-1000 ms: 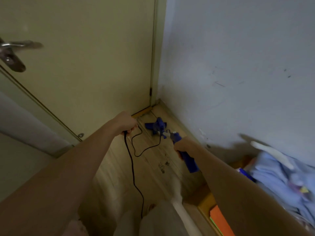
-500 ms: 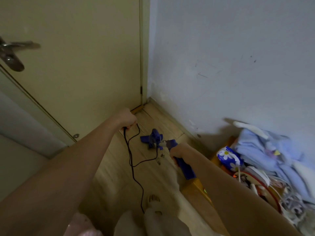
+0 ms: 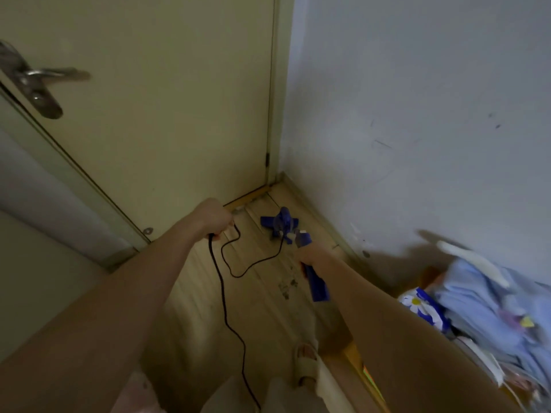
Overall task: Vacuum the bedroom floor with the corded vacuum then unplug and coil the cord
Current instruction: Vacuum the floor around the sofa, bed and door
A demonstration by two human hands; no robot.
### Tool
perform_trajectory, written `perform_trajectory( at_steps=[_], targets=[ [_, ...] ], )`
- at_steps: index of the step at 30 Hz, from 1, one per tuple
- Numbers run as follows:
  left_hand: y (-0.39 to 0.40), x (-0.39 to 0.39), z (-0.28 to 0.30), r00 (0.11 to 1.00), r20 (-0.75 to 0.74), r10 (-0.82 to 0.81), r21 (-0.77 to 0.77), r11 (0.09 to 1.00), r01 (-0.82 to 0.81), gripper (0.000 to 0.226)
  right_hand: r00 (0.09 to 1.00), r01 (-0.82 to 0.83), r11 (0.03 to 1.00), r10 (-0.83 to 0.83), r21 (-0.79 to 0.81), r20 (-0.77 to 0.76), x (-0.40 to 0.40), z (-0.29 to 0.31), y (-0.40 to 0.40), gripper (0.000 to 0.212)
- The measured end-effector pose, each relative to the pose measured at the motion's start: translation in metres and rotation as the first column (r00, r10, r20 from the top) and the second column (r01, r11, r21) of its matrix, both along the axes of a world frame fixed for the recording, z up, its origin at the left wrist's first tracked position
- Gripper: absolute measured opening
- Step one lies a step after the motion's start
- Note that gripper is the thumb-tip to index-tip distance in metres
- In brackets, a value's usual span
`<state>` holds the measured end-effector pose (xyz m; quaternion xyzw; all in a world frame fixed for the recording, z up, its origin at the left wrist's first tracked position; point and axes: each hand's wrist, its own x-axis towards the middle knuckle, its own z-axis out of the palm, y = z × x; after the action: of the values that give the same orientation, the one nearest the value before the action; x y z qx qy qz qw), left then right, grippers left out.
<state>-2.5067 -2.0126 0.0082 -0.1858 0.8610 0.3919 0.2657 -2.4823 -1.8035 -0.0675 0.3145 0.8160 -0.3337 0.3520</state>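
A blue corded vacuum [image 3: 316, 286] stretches from my right hand [image 3: 311, 254] down to its blue floor head [image 3: 280, 224], which sits on the wooden floor [image 3: 262, 293] in the corner by the door. My right hand grips the vacuum's handle. My left hand [image 3: 216, 217] is curled round the black cord [image 3: 225, 311], holding it up off the floor. From that hand one stretch of cord loops over to the vacuum and another trails down past my legs.
A cream door [image 3: 155, 108] with a metal handle [image 3: 35, 84] fills the left and back. A grey wall [image 3: 417, 129] runs along the right. A heap of light-blue clothes and flowered fabric [image 3: 483, 311] lies at the right. My slippered foot [image 3: 305, 365] stands below.
The view swung back left and the clothes heap slid towards the right edge. The vacuum head has shifted a little further into the corner. Both hands keep their holds.
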Motion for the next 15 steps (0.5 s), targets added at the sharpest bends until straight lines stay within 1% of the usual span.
perform_trajectory(
  at_steps=[2, 4, 6, 8, 11, 13, 15],
  targets=[
    [0.006, -0.012, -0.003, 1.0, 0.003, 0.029, 0.002, 1.0, -0.029, 0.019, 0.999, -0.04, 0.999, 0.04, 0.007, -0.023, -0.02, -0.007, 0.007, 0.03],
    [0.018, -0.032, -0.005, 0.999, 0.021, 0.05, 0.004, 0.999, -0.05, 0.021, 0.997, -0.064, 0.998, 0.065, 0.016, -0.031, -0.047, -0.013, 0.02, 0.032],
    [0.034, -0.052, -0.007, 0.997, 0.036, 0.064, 0.005, 0.998, -0.064, 0.019, 0.993, -0.109, 0.993, 0.111, 0.048, -0.037, -0.073, -0.012, 0.036, 0.029],
    [0.048, -0.069, -0.007, 0.996, 0.032, 0.086, 0.018, 0.996, -0.087, 0.009, 0.982, -0.177, 0.98, 0.183, 0.093, -0.052, -0.099, -0.011, 0.053, 0.026],
    [0.074, -0.102, -0.013, 0.996, 0.04, 0.083, 0.036, 0.996, -0.085, 0.015, 0.961, -0.268, 0.953, 0.274, 0.143, -0.028, -0.15, -0.018, 0.084, 0.016],
    [0.087, -0.119, -0.014, 0.99, 0.06, 0.126, 0.036, 0.991, -0.128, 0.009, 0.955, -0.276, 0.947, 0.29, 0.166, -0.064, -0.183, -0.022, 0.1, 0.007],
    [0.095, -0.133, -0.016, 0.987, 0.052, 0.155, 0.028, 0.987, -0.157, 0.022, 0.944, -0.27, 0.943, 0.3, 0.193, -0.141, -0.205, -0.016, 0.109, 0.014]
  ],
)
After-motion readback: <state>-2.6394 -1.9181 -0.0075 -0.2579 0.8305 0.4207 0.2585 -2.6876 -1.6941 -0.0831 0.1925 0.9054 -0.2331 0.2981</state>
